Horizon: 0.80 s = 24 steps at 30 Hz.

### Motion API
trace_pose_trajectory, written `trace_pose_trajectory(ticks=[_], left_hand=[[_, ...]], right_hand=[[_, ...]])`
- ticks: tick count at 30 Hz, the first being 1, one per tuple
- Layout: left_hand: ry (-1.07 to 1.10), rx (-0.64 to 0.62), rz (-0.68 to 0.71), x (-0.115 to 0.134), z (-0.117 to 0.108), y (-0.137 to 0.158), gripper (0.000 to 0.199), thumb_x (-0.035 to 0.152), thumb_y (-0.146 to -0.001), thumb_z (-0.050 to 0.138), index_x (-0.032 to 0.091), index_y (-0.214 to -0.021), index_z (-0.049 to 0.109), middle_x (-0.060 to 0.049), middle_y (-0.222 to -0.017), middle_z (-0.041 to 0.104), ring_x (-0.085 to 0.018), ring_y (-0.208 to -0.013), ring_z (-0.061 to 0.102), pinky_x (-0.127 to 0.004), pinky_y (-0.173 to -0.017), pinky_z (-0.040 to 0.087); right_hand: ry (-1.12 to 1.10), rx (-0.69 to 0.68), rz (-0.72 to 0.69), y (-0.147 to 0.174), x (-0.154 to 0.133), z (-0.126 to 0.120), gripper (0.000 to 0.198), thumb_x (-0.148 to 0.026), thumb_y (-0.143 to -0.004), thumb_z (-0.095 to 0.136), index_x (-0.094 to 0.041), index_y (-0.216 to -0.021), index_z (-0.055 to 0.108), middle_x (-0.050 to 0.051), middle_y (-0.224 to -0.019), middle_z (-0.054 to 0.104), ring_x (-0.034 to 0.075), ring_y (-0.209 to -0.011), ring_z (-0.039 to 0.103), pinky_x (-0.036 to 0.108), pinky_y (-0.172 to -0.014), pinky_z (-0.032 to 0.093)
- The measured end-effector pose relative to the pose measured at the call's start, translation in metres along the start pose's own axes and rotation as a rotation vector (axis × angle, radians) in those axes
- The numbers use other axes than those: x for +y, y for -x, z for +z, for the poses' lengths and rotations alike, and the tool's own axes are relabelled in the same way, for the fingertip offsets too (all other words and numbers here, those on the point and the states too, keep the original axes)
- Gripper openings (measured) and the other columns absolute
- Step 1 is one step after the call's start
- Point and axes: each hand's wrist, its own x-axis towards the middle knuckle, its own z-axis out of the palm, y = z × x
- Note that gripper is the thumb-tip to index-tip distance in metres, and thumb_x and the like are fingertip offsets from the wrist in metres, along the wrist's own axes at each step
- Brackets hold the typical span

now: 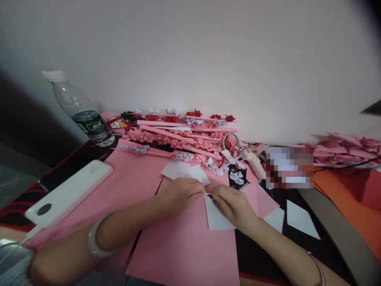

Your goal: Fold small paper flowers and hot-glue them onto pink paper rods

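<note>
My left hand [178, 194] and my right hand [235, 204] meet over the pink sheet [187, 246], fingers pinched together. Between their fingertips is a small piece of white paper [206, 194], mostly covered by the fingers. A small dark bit shows by the right fingertips; I cannot tell what it is. Beneath my right hand lies a white paper square [218, 220]. More white paper [181, 171] lies just beyond my left hand. A few small white folded paper flowers [237, 177] rest on a dark patch beyond my right hand.
Pink paper sticks with folded flowers [178, 141] are piled along the wall. A tape roll [230, 141] and pale pink glue gun [253, 161] lie at their right. A water bottle [86, 115] and white power bank [71, 190] are left; orange paper [342, 198] is right.
</note>
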Motion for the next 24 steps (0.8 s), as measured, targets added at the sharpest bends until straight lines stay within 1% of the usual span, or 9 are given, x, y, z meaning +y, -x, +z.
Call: trace_pose_trajectory(ticks=[2, 4, 6, 8, 10, 13, 15, 19, 24], left_hand=[[-0.022, -0.019, 0.023, 0.0, -0.0006, -0.0001, 0.026, 0.018, -0.089, 0.039, 0.017, -0.074, 0.061, -0.003, -0.075, 0.064, -0.016, -0.072, 0.058, -0.025, -0.067, 0.042], [-0.037, -0.009, 0.026, -0.0002, -0.0002, -0.0001, 0.025, 0.018, -0.088, 0.04, 0.018, -0.073, 0.059, -0.002, -0.074, 0.063, -0.015, -0.07, 0.057, -0.024, -0.065, 0.04], [-0.046, 0.031, 0.005, -0.0002, 0.0009, 0.0003, 0.019, 0.02, -0.087, 0.043, 0.018, -0.075, 0.058, -0.001, -0.073, 0.061, -0.013, -0.068, 0.055, -0.023, -0.063, 0.039], [-0.053, 0.08, -0.024, 0.0008, 0.002, 0.0009, 0.015, 0.021, -0.086, 0.045, 0.018, -0.076, 0.055, 0.001, -0.071, 0.058, -0.012, -0.064, 0.052, -0.022, -0.06, 0.037], [-0.054, 0.112, -0.036, 0.0027, 0.0024, 0.0013, 0.013, 0.023, -0.086, 0.046, 0.018, -0.075, 0.052, 0.002, -0.071, 0.055, -0.01, -0.06, 0.048, -0.022, -0.057, 0.035], [-0.042, 0.11, -0.018, 0.0058, 0.0014, 0.0006, 0.013, 0.022, -0.086, 0.046, 0.018, -0.074, 0.049, 0.002, -0.073, 0.053, -0.01, -0.061, 0.047, -0.021, -0.058, 0.036], [-0.026, 0.088, 0.008, 0.007, 0.0004, -0.0003, 0.011, 0.022, -0.085, 0.048, 0.018, -0.075, 0.049, 0.001, -0.078, 0.054, -0.01, -0.068, 0.05, -0.021, -0.062, 0.038], [0.089, 0.012, 0.04, 0.0057, -0.0003, -0.0013, 0.008, 0.024, -0.085, 0.052, 0.019, -0.079, 0.049, -0.002, -0.091, 0.06, -0.013, -0.084, 0.055, -0.023, -0.076, 0.041], [0.181, 0.003, 0.048, 0.0018, 0.0023, -0.0007, 0.01, 0.025, -0.082, 0.059, 0.019, -0.078, 0.051, -0.002, -0.092, 0.061, -0.014, -0.085, 0.056, -0.024, -0.077, 0.042]], right_hand=[[0.004, -0.015, -0.006, 0.0001, -0.0001, 0.0005, 0.021, -0.015, -0.09, 0.037, -0.021, -0.08, 0.055, 0.003, -0.071, 0.059, 0.014, -0.063, 0.054, 0.026, -0.057, 0.045], [-0.001, 0.008, 0.013, -0.0005, -0.0007, 0.001, 0.019, -0.015, -0.09, 0.039, -0.021, -0.082, 0.056, 0.003, -0.073, 0.061, 0.014, -0.065, 0.056, 0.026, -0.059, 0.046], [-0.001, 0.08, 0.082, -0.0017, -0.0018, 0.0012, 0.012, -0.017, -0.088, 0.045, -0.021, -0.086, 0.056, 0.003, -0.075, 0.062, 0.014, -0.064, 0.057, 0.024, -0.057, 0.045], [0.015, 0.153, 0.174, -0.0029, -0.0032, 0.0011, 0.004, -0.02, -0.086, 0.051, -0.02, -0.084, 0.054, 0.001, -0.071, 0.06, 0.012, -0.059, 0.055, 0.023, -0.052, 0.043], [0.035, 0.172, 0.226, -0.0035, -0.0048, 0.0008, 0.009, -0.022, -0.085, 0.051, -0.02, -0.076, 0.05, -0.001, -0.063, 0.054, 0.011, -0.052, 0.049, 0.022, -0.047, 0.038], [0.03, 0.102, 0.201, -0.0032, -0.0071, 0.0006, 0.019, -0.021, -0.088, 0.045, -0.021, -0.069, 0.044, -0.003, -0.058, 0.047, 0.01, -0.05, 0.044, 0.022, -0.048, 0.034], [0.008, 0.057, 0.178, -0.0027, -0.0082, 0.0007, 0.021, -0.02, -0.088, 0.043, -0.021, -0.067, 0.042, -0.004, -0.057, 0.045, 0.01, -0.05, 0.042, 0.022, -0.049, 0.033], [-0.028, 0.027, 0.182, -0.0018, -0.0087, 0.0011, 0.017, -0.017, -0.088, 0.042, -0.021, -0.071, 0.043, -0.003, -0.06, 0.045, 0.011, -0.052, 0.042, 0.022, -0.051, 0.033], [-0.071, -0.003, 0.187, -0.0004, -0.0082, 0.0024, 0.016, -0.017, -0.089, 0.04, -0.02, -0.075, 0.045, -0.002, -0.063, 0.047, 0.011, -0.055, 0.043, 0.023, -0.054, 0.034]])
